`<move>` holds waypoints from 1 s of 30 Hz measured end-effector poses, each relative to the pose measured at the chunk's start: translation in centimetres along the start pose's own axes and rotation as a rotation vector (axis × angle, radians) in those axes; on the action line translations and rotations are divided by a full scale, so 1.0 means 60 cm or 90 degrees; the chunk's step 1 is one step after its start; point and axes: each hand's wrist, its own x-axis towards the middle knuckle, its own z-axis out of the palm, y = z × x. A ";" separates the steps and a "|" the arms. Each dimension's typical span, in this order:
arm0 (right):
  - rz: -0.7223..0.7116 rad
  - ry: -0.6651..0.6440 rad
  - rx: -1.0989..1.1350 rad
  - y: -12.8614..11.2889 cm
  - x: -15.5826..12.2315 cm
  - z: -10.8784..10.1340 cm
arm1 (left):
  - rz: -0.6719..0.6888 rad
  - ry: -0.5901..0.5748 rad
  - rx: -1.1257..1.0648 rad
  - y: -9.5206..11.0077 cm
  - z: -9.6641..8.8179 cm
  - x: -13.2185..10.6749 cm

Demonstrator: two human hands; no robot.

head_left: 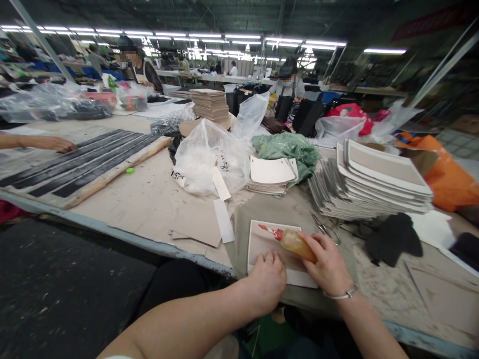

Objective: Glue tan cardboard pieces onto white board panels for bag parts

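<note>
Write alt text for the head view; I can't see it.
The right hand grips a red-tipped bottle over a pale board, where the left hand rests. Around it on the table are scissors, stacked boards and a clear plastic bag.

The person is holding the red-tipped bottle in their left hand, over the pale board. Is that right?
Not quite: the head view shows the red-tipped bottle in the person's right hand, over the pale board.

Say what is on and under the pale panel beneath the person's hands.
The left hand rests on the panel; the right hand holds an amber bottle over it. A grey-green sheet shows around the panel, apparently underneath; anything else beneath is covered.
</note>
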 end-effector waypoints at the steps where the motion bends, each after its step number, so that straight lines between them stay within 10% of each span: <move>1: -0.003 -0.001 -0.006 -0.003 0.001 0.004 | -0.002 -0.002 0.002 0.001 0.002 0.001; 21: -0.030 0.017 -0.080 -0.080 0.030 -0.011 | -0.040 -0.039 -0.011 0.008 -0.011 0.007; 30: 0.040 0.030 -0.139 -0.046 -0.005 -0.031 | -0.019 -0.052 -0.013 0.003 -0.014 0.004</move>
